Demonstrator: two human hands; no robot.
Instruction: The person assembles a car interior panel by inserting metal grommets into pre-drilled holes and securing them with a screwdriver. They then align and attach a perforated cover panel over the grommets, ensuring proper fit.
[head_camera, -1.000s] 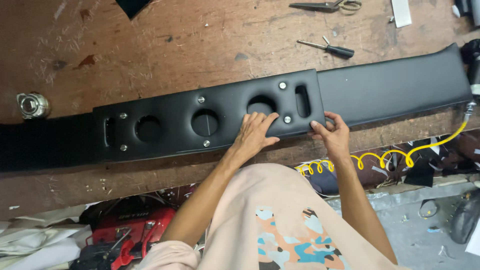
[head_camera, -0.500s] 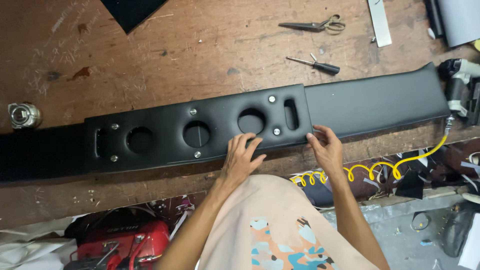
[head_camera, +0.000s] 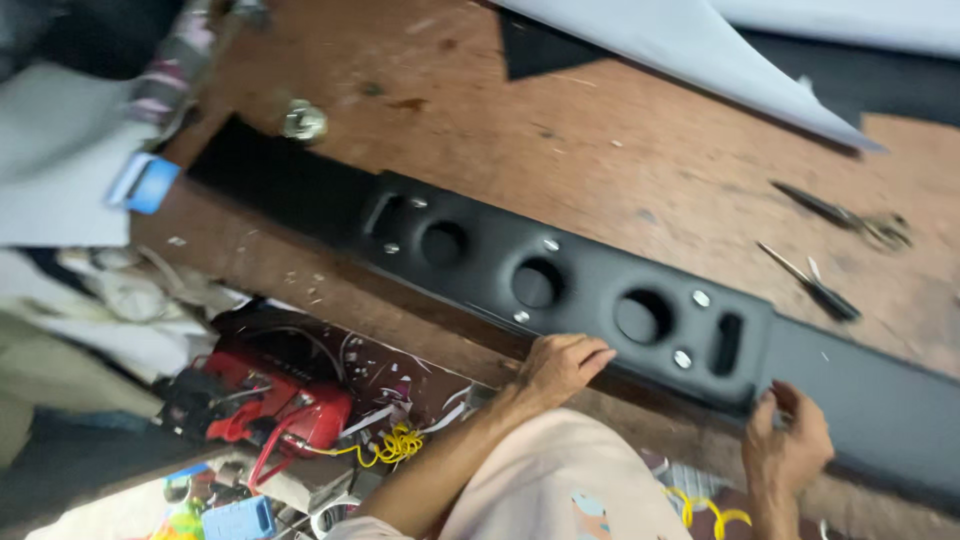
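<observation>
Long black panel (head_camera: 560, 280) is seen laid across a worn wooden workbench (head_camera: 600, 140), w/ its near edge close to the bench's front lip. The panel is matte black & narrow, w/ a raised centre section in which three round holes (head_camera: 537, 284) are cut in a row; a slot-shaped opening (head_camera: 727, 343) is cut at each end of that row. Small silver screw heads (head_camera: 683, 358) are dotted around the holes. The long axis is set diagonally in view, from upper left, nr a small shiny metal fitting (head_camera: 303, 121), down to lower right, where the panel runs out of shot; flat face is turned up.

Left hand (head_camera: 560, 367) is curled over the panel's near edge below the holes, fingers bent & pressed on it, thumb side hidden, so a full clamp cannot be confirmed. Right hand (head_camera: 785, 440) is placed at the near edge approx. where the raised section ends, fingers partly bent & touching the black surface; whether the edge is pinched cannot be told.

Beyond the panel, a screwdriver (head_camera: 810, 284) & a pair of scissors (head_camera: 845, 215) are left on the bench, well apart from both hands. A grey sheet (head_camera: 700, 50) is spread at the far side. Below the bench front, a red tool (head_camera: 280, 410) & yellow coiled cable (head_camera: 395, 445) are seen among clutter.
</observation>
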